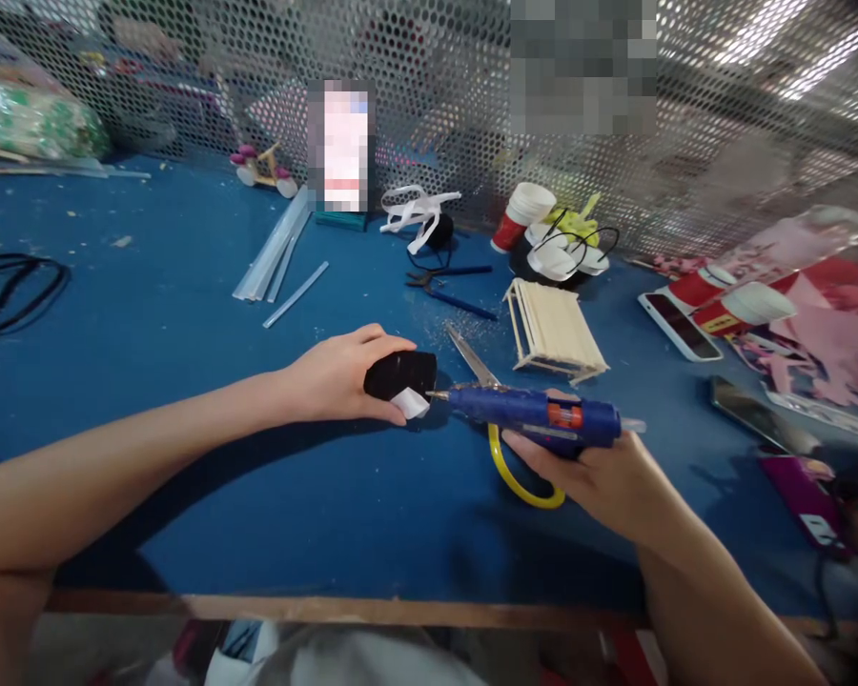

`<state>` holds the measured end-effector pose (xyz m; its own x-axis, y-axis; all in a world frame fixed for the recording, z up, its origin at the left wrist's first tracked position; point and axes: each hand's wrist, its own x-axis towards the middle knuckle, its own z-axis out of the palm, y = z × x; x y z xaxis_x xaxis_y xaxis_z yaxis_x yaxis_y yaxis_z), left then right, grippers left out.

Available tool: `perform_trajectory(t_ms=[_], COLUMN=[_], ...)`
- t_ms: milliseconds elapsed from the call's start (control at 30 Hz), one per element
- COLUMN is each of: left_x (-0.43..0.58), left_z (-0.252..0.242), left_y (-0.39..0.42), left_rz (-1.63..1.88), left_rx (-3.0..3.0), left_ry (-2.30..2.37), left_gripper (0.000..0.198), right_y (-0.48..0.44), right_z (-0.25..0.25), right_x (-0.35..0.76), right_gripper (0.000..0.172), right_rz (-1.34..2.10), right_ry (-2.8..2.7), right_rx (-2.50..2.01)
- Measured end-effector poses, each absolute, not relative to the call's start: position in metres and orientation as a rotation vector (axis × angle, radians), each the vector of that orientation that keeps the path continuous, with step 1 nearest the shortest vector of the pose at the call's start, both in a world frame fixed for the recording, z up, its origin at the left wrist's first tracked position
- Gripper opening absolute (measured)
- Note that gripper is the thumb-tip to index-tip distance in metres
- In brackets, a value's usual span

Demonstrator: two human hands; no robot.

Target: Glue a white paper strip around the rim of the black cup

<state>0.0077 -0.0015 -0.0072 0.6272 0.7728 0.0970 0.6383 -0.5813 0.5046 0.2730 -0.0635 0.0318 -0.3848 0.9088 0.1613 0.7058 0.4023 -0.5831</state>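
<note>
My left hand is closed around a small black piece, its exact kind unclear, with a white strip at its lower edge near my thumb. In my right hand is a blue hot glue gun, a clear glue stick poking out of its back. The gun's metal nozzle points left and meets or nearly meets the right edge of the black piece, by the white strip. Beneath the gun lie scissors with yellow handles, partly hidden by the gun and hand.
Beyond the hands lie blue-handled pliers, a small wooden-stick table, glue sticks and white ribbon. Paper cups, phones and pink scraps crowd the right. A perforated metal screen stands behind.
</note>
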Motion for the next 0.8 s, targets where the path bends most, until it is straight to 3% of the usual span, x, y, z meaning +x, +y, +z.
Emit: perform_trajectory(t_ms=[367,800], left_x=[0.008,0.009], left_z=[-0.008,-0.010], left_y=[-0.006,-0.009], left_rz=[0.465,0.453], left_rx=[2.529,2.624], left_ry=[1.095,1.106], left_gripper=[0.070,0.068], right_y=[-0.063,-0.060], right_z=[0.026,0.019], right_x=[0.275,0.281], right_gripper=[0.030,0.020], right_rz=[0.473,0.444], right_ry=[-2.205,-2.135], right_rx=[-1.395,-1.456])
